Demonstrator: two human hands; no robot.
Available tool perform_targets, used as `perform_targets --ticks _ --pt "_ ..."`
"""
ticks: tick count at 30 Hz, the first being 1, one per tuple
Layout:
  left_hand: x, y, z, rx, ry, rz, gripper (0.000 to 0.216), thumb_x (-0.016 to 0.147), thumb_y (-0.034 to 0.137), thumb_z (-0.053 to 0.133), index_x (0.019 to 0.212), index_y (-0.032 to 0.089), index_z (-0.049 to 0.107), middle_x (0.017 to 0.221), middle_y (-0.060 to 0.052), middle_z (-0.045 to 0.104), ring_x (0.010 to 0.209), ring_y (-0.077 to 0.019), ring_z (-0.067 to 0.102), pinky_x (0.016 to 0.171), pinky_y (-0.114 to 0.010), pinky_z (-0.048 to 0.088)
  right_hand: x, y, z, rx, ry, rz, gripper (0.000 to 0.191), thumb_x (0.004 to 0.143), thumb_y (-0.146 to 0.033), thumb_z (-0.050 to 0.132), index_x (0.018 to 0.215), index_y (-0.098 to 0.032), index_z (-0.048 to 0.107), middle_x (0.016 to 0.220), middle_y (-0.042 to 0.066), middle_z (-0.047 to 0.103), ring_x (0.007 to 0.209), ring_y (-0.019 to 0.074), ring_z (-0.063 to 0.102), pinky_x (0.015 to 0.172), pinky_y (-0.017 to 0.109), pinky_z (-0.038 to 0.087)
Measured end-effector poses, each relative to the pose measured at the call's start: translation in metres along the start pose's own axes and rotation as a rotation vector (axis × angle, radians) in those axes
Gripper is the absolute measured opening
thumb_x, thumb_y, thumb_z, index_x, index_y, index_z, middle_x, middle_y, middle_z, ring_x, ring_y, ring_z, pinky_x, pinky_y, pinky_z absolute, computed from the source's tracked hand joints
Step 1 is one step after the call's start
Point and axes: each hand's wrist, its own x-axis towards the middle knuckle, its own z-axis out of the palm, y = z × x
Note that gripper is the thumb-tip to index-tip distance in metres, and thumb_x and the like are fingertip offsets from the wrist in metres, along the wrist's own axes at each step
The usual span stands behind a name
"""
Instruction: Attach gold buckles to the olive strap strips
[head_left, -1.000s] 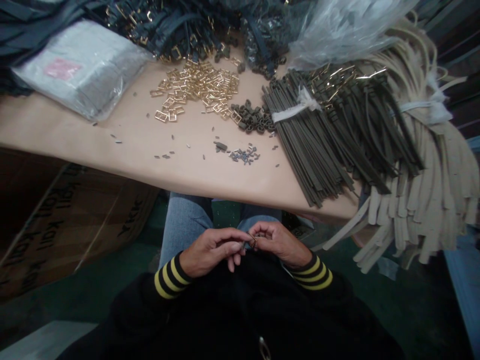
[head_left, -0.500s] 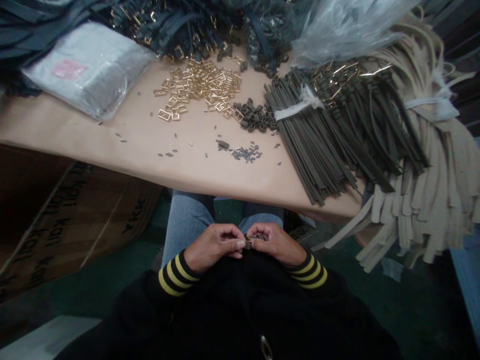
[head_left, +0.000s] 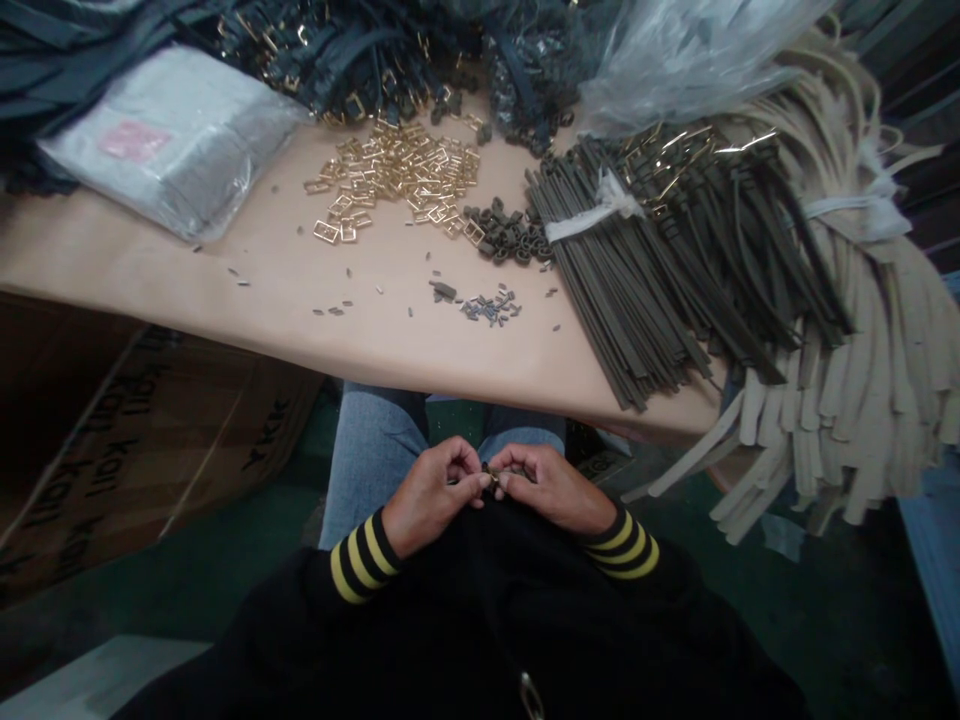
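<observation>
Over my lap, my left hand (head_left: 437, 492) and my right hand (head_left: 559, 487) meet with their fingertips pinched together. Between them is a small gold buckle (head_left: 490, 481) on a dark strap, mostly covered by the fingers. My left thumb and forefinger close on the buckle side, while my right fingers grip the strap just beside it. On the table (head_left: 360, 345) in front lie a heap of gold buckles (head_left: 401, 170), a cluster of dark olive loops (head_left: 510, 232) and a scatter of tiny metal pins (head_left: 491, 306).
A tied bundle of olive straps (head_left: 622, 280) lies at the right, beside hanging beige straps (head_left: 870, 400). A plastic-wrapped packet (head_left: 176, 140) rests at the left. Dark blue straps (head_left: 337, 60) and clear plastic (head_left: 697, 60) fill the back. Below left stands a cardboard box (head_left: 187, 440).
My left hand has shifted slightly up and turned at the wrist, its fingertips still at the buckle. My right hand stays nearly in place.
</observation>
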Motion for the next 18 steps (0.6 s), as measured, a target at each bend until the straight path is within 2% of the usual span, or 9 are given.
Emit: perform_targets --ticks 4,6,9,11,18 --pt "0.002 -0.001 0.001 -0.093 0.014 0.018 0.024 0.064 0.025 0.063 0.075 0.015 0.044 0.057 0.006 0.051 0.052 -0.0079 0.056 0.047 -0.020 0.047 -0.001 -0.005 0.001 -0.160 0.051 -0.067 0.013 0.072 -0.018 0.052 0.083 -0.013 0.057 0.079 0.005 0.063 0.074 0.0153 0.056 0.068 0.026 0.042" --pt "0.002 0.000 0.000 -0.100 -0.032 -0.001 0.025 0.065 0.027 0.063 0.078 0.014 0.047 0.057 0.005 0.054 0.051 -0.0079 0.055 0.049 -0.020 0.047 -0.003 -0.007 -0.001 -0.183 0.036 -0.089 0.014 0.074 -0.019 0.051 0.085 -0.014 0.058 0.078 0.005 0.063 0.070 0.0142 0.056 0.066 0.026 0.042" --pt "0.002 0.001 -0.004 -0.126 -0.131 -0.040 0.024 0.064 0.027 0.065 0.072 0.012 0.048 0.058 0.002 0.058 0.054 -0.0087 0.056 0.051 -0.020 0.046 -0.005 -0.009 -0.005 -0.094 -0.085 -0.080 0.018 0.078 -0.023 0.047 0.088 -0.012 0.057 0.076 0.004 0.062 0.053 0.0085 0.051 0.052 0.021 0.041" --pt "0.001 0.002 -0.006 -0.156 -0.152 -0.039 0.025 0.063 0.027 0.066 0.070 0.013 0.045 0.058 0.001 0.059 0.057 -0.0092 0.057 0.051 -0.019 0.045 -0.006 -0.010 -0.008 -0.029 -0.140 -0.080 0.020 0.080 -0.026 0.045 0.088 -0.011 0.056 0.076 0.005 0.062 0.046 0.0058 0.047 0.048 0.019 0.040" --pt "0.002 0.000 -0.009 -0.280 -0.265 0.007 0.035 0.059 0.032 0.069 0.071 0.016 0.041 0.056 0.003 0.057 0.049 -0.0088 0.055 0.036 -0.015 0.037 -0.006 -0.006 -0.003 0.210 -0.153 -0.091 0.021 0.078 -0.033 0.051 0.085 -0.015 0.045 0.073 0.003 0.059 0.047 0.0055 0.048 0.044 0.018 0.039"
